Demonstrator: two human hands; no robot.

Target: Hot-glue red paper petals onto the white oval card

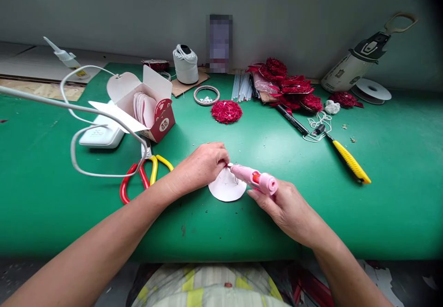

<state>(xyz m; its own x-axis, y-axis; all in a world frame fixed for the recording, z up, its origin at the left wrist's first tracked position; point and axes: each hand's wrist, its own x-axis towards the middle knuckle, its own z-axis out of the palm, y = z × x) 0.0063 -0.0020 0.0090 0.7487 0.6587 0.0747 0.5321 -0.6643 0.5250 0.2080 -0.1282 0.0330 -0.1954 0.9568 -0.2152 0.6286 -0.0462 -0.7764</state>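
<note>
A round white paper disc (226,188) lies on the green table in front of me, with a thin dark line on its upper right part. My left hand (206,163) is closed in a pinch over the disc's upper left edge. A tiny dark red bit shows at those fingertips; the rest of what they pinch is hidden. From the right, my right hand (285,205) grips a pink glue gun (254,178). Its nozzle points left, close to the left fingertips, over the top of the disc. A red flower-like rosette (226,111) sits just beyond.
At left are red- and yellow-handled pliers (152,171), an opened box (162,125) with paper pieces, and a white power bank (102,135) with a looping cable (110,174). Behind are a thread spool (185,65) and glue sticks (242,85). A yellow cutter (350,160) and red rosettes (294,85) lie right.
</note>
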